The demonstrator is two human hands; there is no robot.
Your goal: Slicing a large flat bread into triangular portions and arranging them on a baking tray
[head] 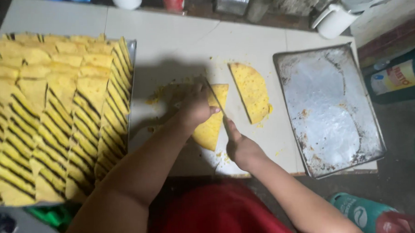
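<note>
My left hand presses down on a yellow flat round of dough lying on the white counter. My right hand grips a knife whose thin blade runs across that piece, just beside my left fingers. A second yellow half-round lies apart to the right of the blade. Yellow crumbs are scattered around the cutting spot.
A big tray at left is packed with several rows of yellow cut wedges. A bare, worn metal baking sheet sits at right. A white jug, cans and a green bottle stand at the back and right edge.
</note>
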